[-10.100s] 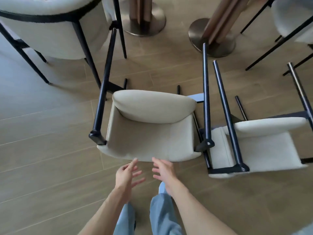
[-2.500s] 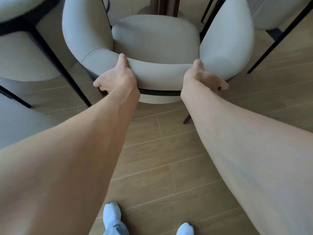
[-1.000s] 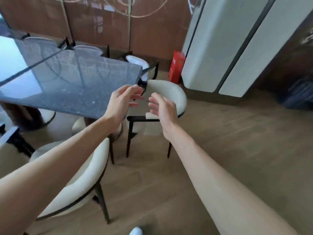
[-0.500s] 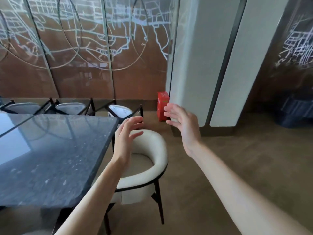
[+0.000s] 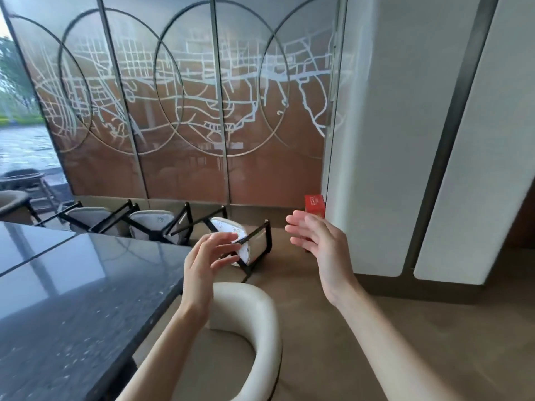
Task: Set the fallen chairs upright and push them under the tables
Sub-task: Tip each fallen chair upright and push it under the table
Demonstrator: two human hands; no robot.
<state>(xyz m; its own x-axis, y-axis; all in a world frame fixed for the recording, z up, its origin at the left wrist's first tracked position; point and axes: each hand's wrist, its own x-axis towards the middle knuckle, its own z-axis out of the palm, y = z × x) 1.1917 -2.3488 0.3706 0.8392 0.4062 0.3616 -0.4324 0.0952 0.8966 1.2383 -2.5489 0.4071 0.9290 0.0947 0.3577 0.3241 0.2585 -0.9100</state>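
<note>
- Nearest me, a cream upright chair [image 5: 254,322] stands beside the dark worktop [image 5: 72,299], close to its right edge and partly tucked under it. A couple of seconds ago I held its backrest in both hands; I judge that chair done.
- My left hand [image 5: 202,256] and right hand [image 5: 321,250] are now raised in the air above it, fingers released and loosely spread, grasping nothing.
- My view has lifted from the floor to the room ahead.
- Beyond the hands, past the worktop's far right corner, three fallen chairs lie in a row on the floor, black legs in the air: the nearest fallen chair [image 5: 246,244], then two more [image 5: 156,227] leftward. These are likely next.
- Farther right, a red box [image 5: 314,206] stands against a white pillar [image 5: 373,140].
- Behind everything, patterned wall panels [image 5: 188,96].
</note>
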